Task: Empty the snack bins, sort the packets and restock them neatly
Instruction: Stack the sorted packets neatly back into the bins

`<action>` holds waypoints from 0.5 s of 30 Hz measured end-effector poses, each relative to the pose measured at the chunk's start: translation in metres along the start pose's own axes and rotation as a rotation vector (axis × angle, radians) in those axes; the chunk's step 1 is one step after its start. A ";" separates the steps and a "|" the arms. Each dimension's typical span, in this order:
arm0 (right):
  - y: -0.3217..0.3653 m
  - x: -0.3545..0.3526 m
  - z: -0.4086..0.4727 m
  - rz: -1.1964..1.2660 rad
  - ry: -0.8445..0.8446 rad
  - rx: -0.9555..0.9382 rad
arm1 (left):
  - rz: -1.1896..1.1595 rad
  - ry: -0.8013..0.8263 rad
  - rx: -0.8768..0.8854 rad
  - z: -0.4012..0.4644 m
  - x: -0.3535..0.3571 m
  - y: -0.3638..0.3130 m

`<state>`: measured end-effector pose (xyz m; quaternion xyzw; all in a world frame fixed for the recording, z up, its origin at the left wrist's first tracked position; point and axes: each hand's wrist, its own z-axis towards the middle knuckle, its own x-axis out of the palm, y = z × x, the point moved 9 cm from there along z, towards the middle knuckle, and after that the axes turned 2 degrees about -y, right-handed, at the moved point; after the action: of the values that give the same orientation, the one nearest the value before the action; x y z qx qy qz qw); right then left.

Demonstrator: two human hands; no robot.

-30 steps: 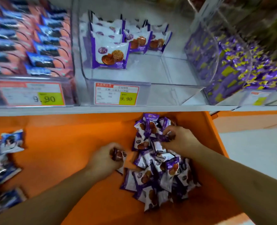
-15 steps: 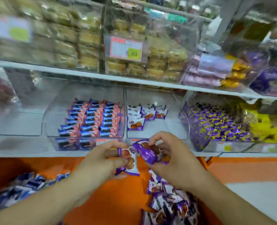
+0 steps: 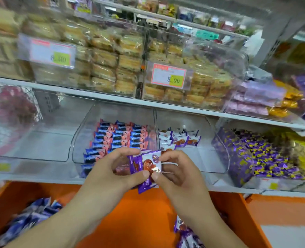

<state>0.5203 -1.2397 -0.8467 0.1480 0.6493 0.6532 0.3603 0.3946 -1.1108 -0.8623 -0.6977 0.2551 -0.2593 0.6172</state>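
Both hands hold a small stack of purple-and-white biscuit packets (image 3: 145, 166) in front of the shelf. My left hand (image 3: 112, 173) grips the stack from the left, thumb on its front. My right hand (image 3: 176, 173) pinches it from the right. Behind them, a clear bin (image 3: 217, 169) holds a few matching packets (image 3: 179, 137) standing in rows at its back. More of these packets (image 3: 185, 233) lie loose on the orange ledge (image 3: 141, 215) at the lower right.
To the left, a clear bin holds neat rows of blue-and-pink packets (image 3: 119, 138). A bin of purple-and-yellow candies (image 3: 262, 158) stands right. Blue packets (image 3: 24, 221) are piled at the ledge's left. Upper-shelf bins hold golden cakes (image 3: 112, 65).
The view has tilted up from the ledge to the shelves. Both hands rose from the loose pile and came together, gathering the purple packets into one stack.
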 end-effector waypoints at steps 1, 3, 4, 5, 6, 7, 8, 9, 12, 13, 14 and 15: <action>-0.001 -0.002 0.003 0.018 -0.025 0.012 | 0.012 -0.002 0.017 0.001 0.001 -0.002; -0.007 -0.008 0.010 0.032 -0.063 0.037 | 0.004 -0.005 0.048 0.005 0.005 -0.006; -0.011 -0.012 0.014 0.035 -0.077 0.054 | -0.010 -0.006 0.056 0.007 0.008 -0.007; -0.014 -0.018 0.016 0.048 -0.089 0.072 | -0.021 -0.009 0.055 0.008 0.009 -0.006; -0.018 -0.025 0.018 0.067 -0.106 0.082 | -0.018 -0.013 0.056 0.009 0.010 -0.006; -0.021 -0.032 0.020 0.091 -0.127 0.090 | -0.003 -0.021 0.061 0.010 0.010 -0.006; -0.024 -0.040 0.022 0.113 -0.152 0.096 | 0.017 -0.026 0.067 0.010 0.011 -0.005; -0.026 -0.049 0.022 0.135 -0.175 0.103 | 0.033 -0.029 0.072 0.011 0.012 -0.004; -0.031 -0.063 0.021 0.179 -0.199 0.118 | 0.049 -0.019 0.087 0.012 0.019 -0.003; -0.032 -0.062 0.020 0.187 -0.187 0.119 | 0.041 -0.003 0.087 0.012 0.024 -0.002; -0.033 -0.060 0.018 0.188 -0.170 0.120 | 0.034 0.010 0.087 0.011 0.029 -0.001; -0.033 -0.055 0.016 0.177 -0.149 0.121 | 0.031 0.021 0.084 0.009 0.035 0.000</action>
<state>0.5786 -1.2679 -0.8612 0.2742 0.6435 0.6293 0.3388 0.4266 -1.1277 -0.8612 -0.6645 0.2611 -0.2674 0.6471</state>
